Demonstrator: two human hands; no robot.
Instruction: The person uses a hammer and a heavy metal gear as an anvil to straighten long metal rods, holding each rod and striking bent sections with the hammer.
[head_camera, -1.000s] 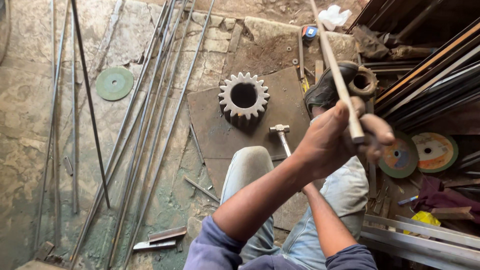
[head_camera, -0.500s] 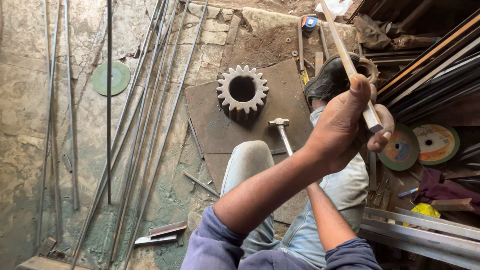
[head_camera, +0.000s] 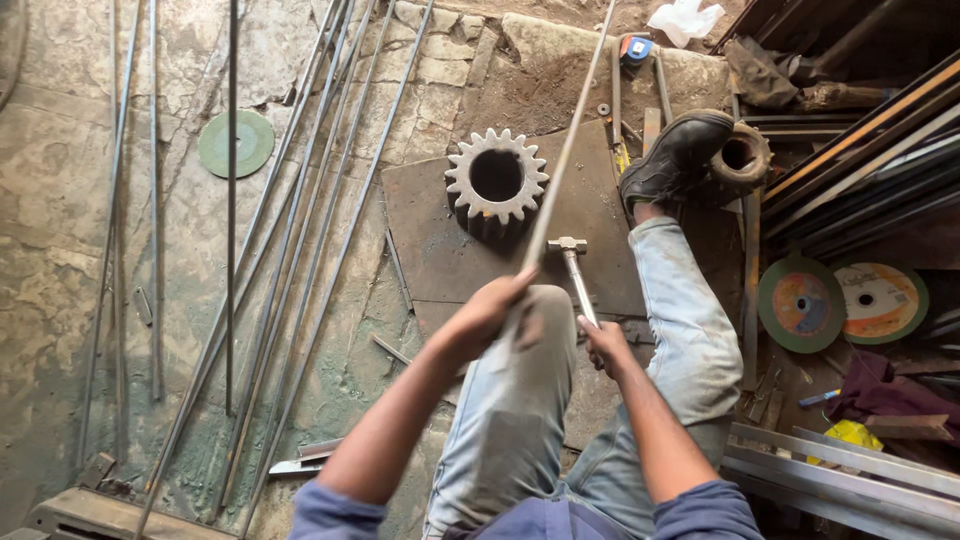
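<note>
left hand (head_camera: 485, 315): clenched around a thin steel rod (head_camera: 565, 160), over the left knee, blurred
rod: long and pale, runs from the left fist up and away across the frame top, passes above the gear (head_camera: 497, 178) and the plate (head_camera: 430, 240), tilted slightly right
right hand (head_camera: 605, 343): closed on the handle end of a small hammer (head_camera: 573, 265), between the two legs
hammer: metal head lies on the plate just below the gear, handle slants down-right into the right fist
gear: big toothed steel wheel with round bore, flat on the dark plate, just left of the rod line
legs: light jeans, right leg stretched out, black shoe (head_camera: 672, 160) rests near a rusty ring (head_camera: 742, 155)
floor left: many long thin rods (head_camera: 300, 250) lying roughly parallel on the stained concrete, a green disc (head_camera: 236, 143) among them
right side: two cutting discs (head_camera: 838, 300) side by side, stacked bars (head_camera: 860, 140) above them, yellow rag (head_camera: 852, 435) and metal strips (head_camera: 850, 465) below
bottom left: short flat metal offcut (head_camera: 305, 462) by the rod ends
</note>
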